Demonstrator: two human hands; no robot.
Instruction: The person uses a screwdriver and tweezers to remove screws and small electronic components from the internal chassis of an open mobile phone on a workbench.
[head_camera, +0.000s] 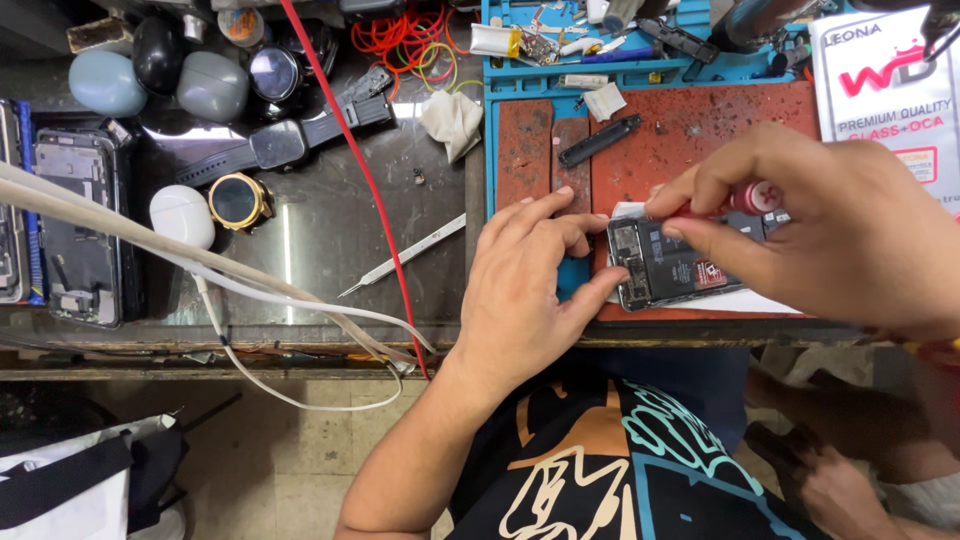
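An opened phone (672, 268), its insides showing, lies on the red-and-blue work mat (700, 125) near the bench's front edge. My left hand (525, 290) rests on the phone's left end, with fingers and thumb pinching its corner. My right hand (820, 230) reaches in from the right and grips a red-handled screwdriver (752, 198), whose tip points down at the phone's upper part. A white sheet (745, 300) lies under the phone.
Metal tweezers (405, 255) and a red cable (350, 150) lie on the dark bench to the left. Further left are smartwatches (280, 145), earbud cases (182, 215) and another opened phone (75, 225). White cables (230, 290) hang over the front edge. A white box (895, 100) stands at the right.
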